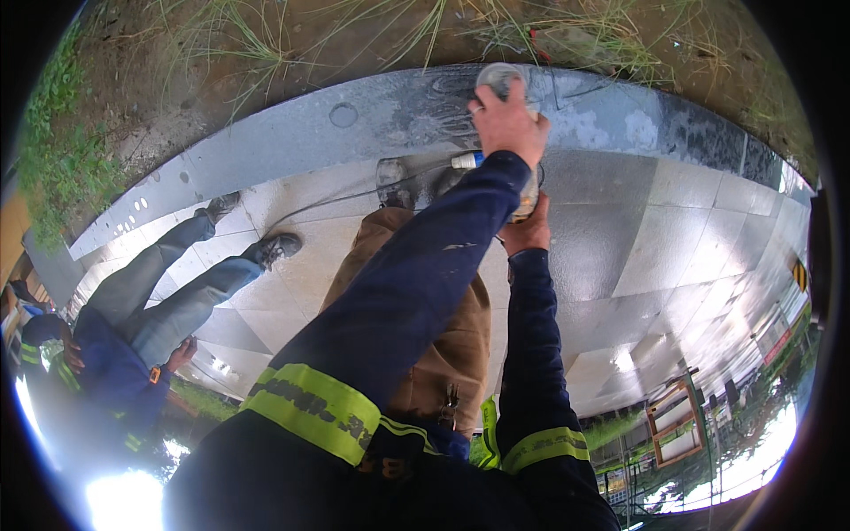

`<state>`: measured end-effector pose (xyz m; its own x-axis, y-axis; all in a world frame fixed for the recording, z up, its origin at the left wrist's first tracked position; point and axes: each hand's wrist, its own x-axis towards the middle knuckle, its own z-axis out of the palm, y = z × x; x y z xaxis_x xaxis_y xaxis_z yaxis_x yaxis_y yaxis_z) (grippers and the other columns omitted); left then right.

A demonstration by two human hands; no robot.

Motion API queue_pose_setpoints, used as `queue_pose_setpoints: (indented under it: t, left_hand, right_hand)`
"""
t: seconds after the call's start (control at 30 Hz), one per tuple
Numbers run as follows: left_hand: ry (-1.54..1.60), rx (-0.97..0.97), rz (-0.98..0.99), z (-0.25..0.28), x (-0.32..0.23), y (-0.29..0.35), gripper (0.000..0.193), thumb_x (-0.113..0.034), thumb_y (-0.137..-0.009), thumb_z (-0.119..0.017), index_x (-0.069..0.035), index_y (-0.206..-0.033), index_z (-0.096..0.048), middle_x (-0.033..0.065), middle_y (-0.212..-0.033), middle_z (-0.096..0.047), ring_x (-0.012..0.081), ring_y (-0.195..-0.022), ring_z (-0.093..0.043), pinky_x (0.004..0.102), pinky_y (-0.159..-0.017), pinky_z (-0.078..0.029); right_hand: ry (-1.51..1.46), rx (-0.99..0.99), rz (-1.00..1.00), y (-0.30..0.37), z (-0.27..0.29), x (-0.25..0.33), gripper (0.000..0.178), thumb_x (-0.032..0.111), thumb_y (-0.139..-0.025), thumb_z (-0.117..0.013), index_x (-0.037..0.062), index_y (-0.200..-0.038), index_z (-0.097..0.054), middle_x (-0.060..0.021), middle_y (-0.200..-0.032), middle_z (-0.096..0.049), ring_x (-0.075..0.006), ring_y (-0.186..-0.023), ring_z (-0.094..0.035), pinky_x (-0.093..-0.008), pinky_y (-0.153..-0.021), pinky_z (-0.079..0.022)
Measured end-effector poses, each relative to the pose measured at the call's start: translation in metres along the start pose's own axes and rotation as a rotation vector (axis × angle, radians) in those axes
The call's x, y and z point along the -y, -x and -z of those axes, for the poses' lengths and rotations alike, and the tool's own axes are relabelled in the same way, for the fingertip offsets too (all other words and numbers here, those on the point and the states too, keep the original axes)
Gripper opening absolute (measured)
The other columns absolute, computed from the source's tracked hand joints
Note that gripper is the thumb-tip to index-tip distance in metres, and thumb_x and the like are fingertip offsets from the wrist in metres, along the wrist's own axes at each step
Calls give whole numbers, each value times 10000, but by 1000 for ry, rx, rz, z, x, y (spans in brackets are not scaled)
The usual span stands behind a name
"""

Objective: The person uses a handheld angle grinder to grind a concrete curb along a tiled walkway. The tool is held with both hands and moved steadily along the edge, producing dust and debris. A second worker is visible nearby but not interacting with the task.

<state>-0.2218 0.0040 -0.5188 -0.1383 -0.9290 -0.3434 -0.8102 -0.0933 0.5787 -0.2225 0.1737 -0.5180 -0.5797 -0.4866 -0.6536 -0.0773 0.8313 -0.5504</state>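
My left hand (pixel 511 126), a ring on one finger, is closed over the front of a handheld power tool, which looks like a grinder or polisher (pixel 531 191). The round, pale head (pixel 501 76) rests at the far edge of a grey stone kerb (pixel 407 115), slightly blurred. Nearer me, my right hand (pixel 529 232) wraps round the rear of the tool's body; my left forearm partly hides it. Wet, dark smears mark the kerb around the head. A blue-and-white plug connector (pixel 467 161) lies beside the tool, just past my left sleeve.
A dark cable (pixel 328 202) runs leftward over wet paving tiles (pixel 673 226). Soil and grass (pixel 257 53) border the kerb's far side. At left a co-worker's legs (pixel 190 270) stretch across the paving, shoes near the kerb. My own boot (pixel 392 181) is beside the kerb.
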Motion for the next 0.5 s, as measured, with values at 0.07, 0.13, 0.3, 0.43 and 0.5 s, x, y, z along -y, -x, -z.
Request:
queue_pose_setpoints:
  t: [0.07, 0.13, 0.3, 0.43, 0.5]
  left_hand:
    - [-21, 47, 16, -2, -5, 2, 670, -320, -687, -781, -159, -1280, -515, 254, -1189, -401, 478, -1103, -439, 525, -943, -412]
    - [-7, 70, 25, 7, 4, 3, 677, -331, -698, -770, -155, -1299, -514, 248, -1204, -403, 461, -1136, -421, 520, -987, -386]
    - [-99, -91, 170, 53, 55, 5, 685, -308, -710, -762, -133, -1316, -496, 246, -1205, -404, 451, -1103, -447, 522, -918, -432]
    - [-104, -164, 144, 39, 51, 1, 696, -332, -665, -787, -152, -1280, -516, 240, -1174, -423, 438, -1046, -495, 517, -891, -454]
    - [-103, -127, 96, 15, 27, 1, 691, -330, -647, -798, -162, -1259, -525, 242, -1166, -422, 441, -1039, -501, 521, -885, -458]
  right_hand:
    - [-83, -3, -2, 3, 0, -8, 771, 41, -649, -742, 169, -1324, -391, -166, -1053, -698, -379, -1010, -668, -439, -848, -527]
    - [-86, 27, -37, 10, -11, -5, 763, 84, -667, -752, 182, -1330, -386, -183, -1052, -695, -399, -1005, -661, -454, -849, -525]
    - [214, 251, -136, 33, -35, 30, 751, 88, -711, -678, 214, -1372, -346, -252, -1028, -679, -451, -999, -637, -512, -843, -513]
    - [215, 228, -105, 22, -20, 39, 772, 88, -706, -698, 222, -1378, -342, -248, -1004, -683, -458, -981, -640, -516, -825, -511]
    - [143, 161, -94, 11, 0, 28, 758, 90, -702, -723, 208, -1357, -360, -228, -1006, -690, -434, -988, -649, -481, -817, -526]
